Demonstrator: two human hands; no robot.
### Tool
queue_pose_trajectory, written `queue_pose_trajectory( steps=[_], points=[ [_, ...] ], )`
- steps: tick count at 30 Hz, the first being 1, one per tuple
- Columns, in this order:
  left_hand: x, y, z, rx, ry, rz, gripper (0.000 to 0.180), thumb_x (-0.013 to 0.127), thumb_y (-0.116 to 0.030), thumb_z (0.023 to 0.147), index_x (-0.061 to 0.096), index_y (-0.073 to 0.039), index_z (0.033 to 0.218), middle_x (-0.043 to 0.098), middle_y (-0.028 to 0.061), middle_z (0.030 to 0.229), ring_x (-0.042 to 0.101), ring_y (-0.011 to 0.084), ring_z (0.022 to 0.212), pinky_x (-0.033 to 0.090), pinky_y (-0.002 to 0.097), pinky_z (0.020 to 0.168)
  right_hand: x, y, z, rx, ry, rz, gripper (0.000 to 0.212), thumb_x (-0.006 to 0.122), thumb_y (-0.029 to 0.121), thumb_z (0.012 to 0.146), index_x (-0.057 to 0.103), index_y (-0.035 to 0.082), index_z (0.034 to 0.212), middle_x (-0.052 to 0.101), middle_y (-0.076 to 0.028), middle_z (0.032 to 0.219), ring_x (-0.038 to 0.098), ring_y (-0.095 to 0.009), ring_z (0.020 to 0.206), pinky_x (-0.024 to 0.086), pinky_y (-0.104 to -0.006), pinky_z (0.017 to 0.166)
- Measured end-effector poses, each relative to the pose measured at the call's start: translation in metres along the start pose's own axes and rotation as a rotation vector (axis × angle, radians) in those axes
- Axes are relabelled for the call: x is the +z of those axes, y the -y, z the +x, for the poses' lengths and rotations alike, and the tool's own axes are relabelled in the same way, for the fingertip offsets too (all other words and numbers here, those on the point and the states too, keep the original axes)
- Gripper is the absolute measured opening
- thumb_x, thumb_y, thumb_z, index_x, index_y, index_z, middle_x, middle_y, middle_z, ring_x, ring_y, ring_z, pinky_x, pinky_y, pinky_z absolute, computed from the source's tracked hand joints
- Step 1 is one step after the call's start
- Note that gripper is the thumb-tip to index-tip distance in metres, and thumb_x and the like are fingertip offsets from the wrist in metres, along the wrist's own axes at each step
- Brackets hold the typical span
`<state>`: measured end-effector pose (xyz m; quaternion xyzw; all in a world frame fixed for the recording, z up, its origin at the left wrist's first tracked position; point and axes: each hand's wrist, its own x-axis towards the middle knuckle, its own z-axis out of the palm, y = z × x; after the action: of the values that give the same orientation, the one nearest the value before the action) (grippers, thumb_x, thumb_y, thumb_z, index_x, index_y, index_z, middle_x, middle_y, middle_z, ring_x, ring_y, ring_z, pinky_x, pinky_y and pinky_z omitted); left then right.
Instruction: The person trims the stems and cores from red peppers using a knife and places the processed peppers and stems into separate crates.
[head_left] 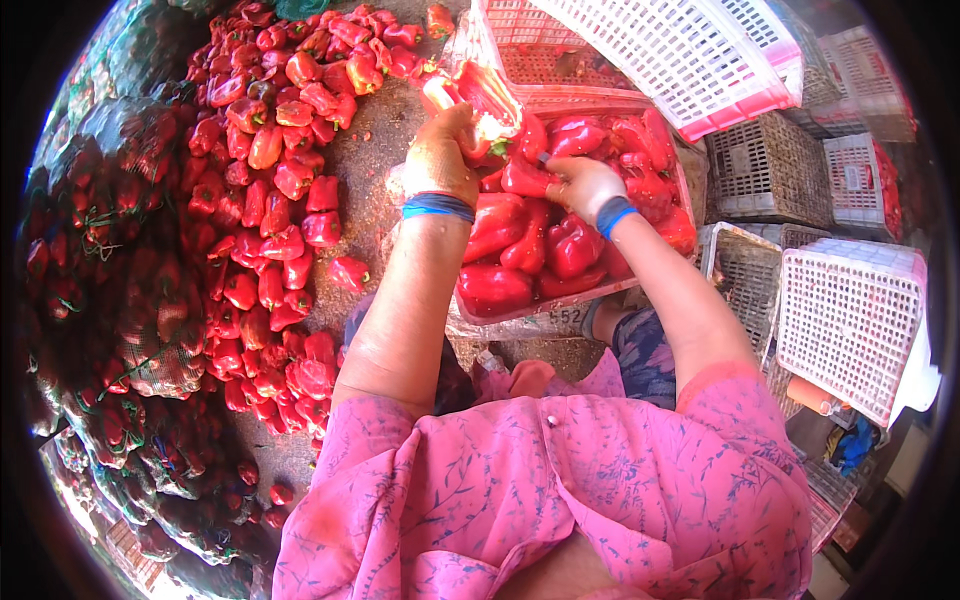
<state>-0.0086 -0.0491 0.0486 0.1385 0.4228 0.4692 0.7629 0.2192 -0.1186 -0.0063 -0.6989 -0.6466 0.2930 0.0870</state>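
Note:
My left hand point(440, 165), in a pale soiled glove with a blue band at the wrist, is closed on a red bell pepper point(487, 98). That pepper is split open, its pale inside and green stem end showing. Just right of it, my right hand point(588, 188), also gloved and blue-banded, has its fingers closed over the crate. A small dark piece shows by its fingertips, too small to name, and a red pepper lies against them. Below both hands is a crate point(683, 185) filled with glossy red bell peppers point(575, 247).
A long heap of red bell peppers point(265, 150) covers the floor at left, beside filled mesh sacks point(150, 330). White and red plastic crates point(690, 60) stand beyond the pepper crate. More crates point(850, 320) are stacked at right. One loose pepper point(349, 273) lies near my left forearm.

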Motion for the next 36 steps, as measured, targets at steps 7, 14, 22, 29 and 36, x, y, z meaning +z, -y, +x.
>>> queue_pose_trajectory(
  steps=[7,14,22,29,36],
  points=[
    [0.032,0.042,-0.014,-0.121,0.011,0.274,0.021,0.066,-0.031,0.089,0.067,-0.011,0.098,0.066,0.0026,0.079,0.063,0.0214,0.062,0.054,0.0402,0.053,-0.058,0.069,-0.084,-0.428,-0.47,0.055,0.055,0.079,0.01,0.078,0.063,0.01,0.13,0.065,-0.013,0.129,0.068,-0.024,0.108,0.054,-0.0336,0.093],
    [0.04,0.078,-0.018,-0.273,0.016,0.143,0.017,0.065,-0.024,0.088,0.066,-0.008,0.091,0.06,0.0058,0.081,0.058,0.0207,0.063,0.052,0.0368,0.049,-0.033,0.063,-0.081,-0.244,-0.437,0.118,0.041,0.075,0.013,0.081,0.067,0.011,0.121,0.069,-0.014,0.114,0.068,-0.032,0.103,0.056,-0.0376,0.086],
    [0.04,0.113,-0.012,0.094,0.102,0.594,0.023,0.062,-0.021,0.086,0.071,0.0,0.092,0.063,0.015,0.091,0.067,0.025,0.074,0.055,0.036,0.058,-0.003,0.041,-0.078,-0.054,-0.597,0.588,0.03,0.072,0.006,0.086,0.067,0.002,0.115,0.072,-0.012,0.111,0.069,-0.021,0.102,0.053,-0.0317,0.09],
    [0.033,0.146,-0.01,0.384,0.028,0.746,0.018,0.068,-0.012,0.08,0.061,-0.005,0.096,0.065,0.0088,0.078,0.065,0.0209,0.06,0.052,0.0337,0.046,-0.012,0.009,-0.061,0.424,-0.53,1.222,0.042,0.064,0.04,0.098,0.07,-0.001,0.1,0.066,-0.002,0.078,0.054,-0.011,0.065,0.045,-0.032,0.058],
    [0.062,0.105,-0.022,0.166,-0.025,0.46,0.021,0.072,-0.007,0.075,0.064,0.002,0.092,0.066,0.0095,0.076,0.064,0.0179,0.063,0.052,0.0316,0.054,-0.05,0.013,-0.069,0.313,-0.286,1.355,0.022,0.067,0.029,0.095,0.07,0.008,0.102,0.062,0.001,0.076,0.054,-0.011,0.055,0.043,-0.0274,0.049]
  ],
)
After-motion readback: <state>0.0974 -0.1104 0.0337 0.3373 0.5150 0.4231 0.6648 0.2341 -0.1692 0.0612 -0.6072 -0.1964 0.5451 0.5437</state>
